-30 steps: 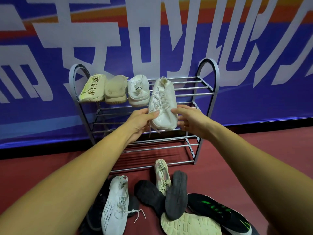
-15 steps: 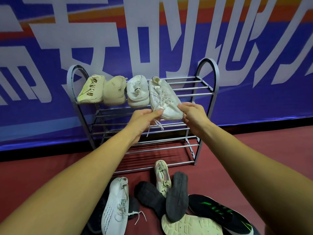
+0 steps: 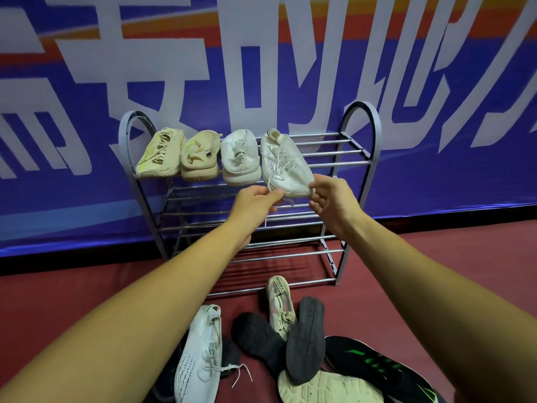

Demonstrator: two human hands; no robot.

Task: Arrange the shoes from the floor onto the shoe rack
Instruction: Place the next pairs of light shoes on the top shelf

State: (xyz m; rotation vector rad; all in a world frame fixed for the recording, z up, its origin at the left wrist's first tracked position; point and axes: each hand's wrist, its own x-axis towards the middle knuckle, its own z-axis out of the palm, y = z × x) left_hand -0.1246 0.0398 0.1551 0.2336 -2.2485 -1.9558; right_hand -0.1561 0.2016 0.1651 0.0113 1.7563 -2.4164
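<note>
A grey metal shoe rack (image 3: 360, 152) stands against the blue banner wall. Three pale shoes sit on the left of its top shelf: a yellowish sneaker (image 3: 161, 154), a beige shoe (image 3: 200, 158) and a white shoe (image 3: 239, 157). A white laced sneaker (image 3: 286, 164) lies fourth from the left, heel to the wall, toe overhanging the front bar. My left hand (image 3: 255, 205) pinches its toe and lace end. My right hand (image 3: 334, 205) has loose, parted fingers, with only the thumb tip touching the toe's right side.
Several shoes lie on the red floor in front of the rack: a white sneaker (image 3: 200, 353), a beige sneaker (image 3: 280, 303), two dark shoes sole-up (image 3: 306, 341), a black-and-green shoe (image 3: 377, 370) and a pale sole (image 3: 328, 388). The rack's lower shelves and the top shelf's right part hold nothing.
The white laced sneaker went from being held upright before the rack to lying on the top shelf. My right hand's grip has loosened.
</note>
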